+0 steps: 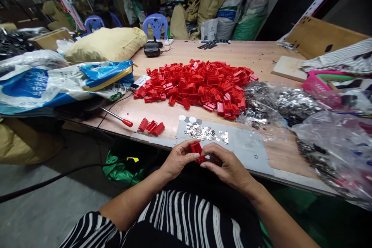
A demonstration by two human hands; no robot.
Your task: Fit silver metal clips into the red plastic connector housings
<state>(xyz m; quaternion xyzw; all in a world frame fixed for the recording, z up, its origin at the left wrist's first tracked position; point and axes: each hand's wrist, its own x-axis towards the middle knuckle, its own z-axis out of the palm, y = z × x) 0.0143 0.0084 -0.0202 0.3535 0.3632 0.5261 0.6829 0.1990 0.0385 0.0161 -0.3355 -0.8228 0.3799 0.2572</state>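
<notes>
Between my two hands, just over the front edge of the table, is a small red plastic case [197, 148]. My left hand [181, 157] grips its left side between thumb and fingers. The fingers of my right hand [222, 161] are pinched at its right side; whether they also hold a small metal piece is hidden. Just beyond the hands, small shiny metal plates [200, 131] lie scattered on a grey mat [247, 147]. Three more red cases [151, 126] lie to the left, near the table edge. A large heap of red cases [197, 83] covers the middle of the table.
A red-tipped lever [127, 123] juts over the table's left front. Clear bags of metal parts [296, 102] and a pink basket [316, 81] stand right. Full sacks [107, 44] and a blue-white bag [58, 81] lie left. A black device [152, 48] sits behind the heap.
</notes>
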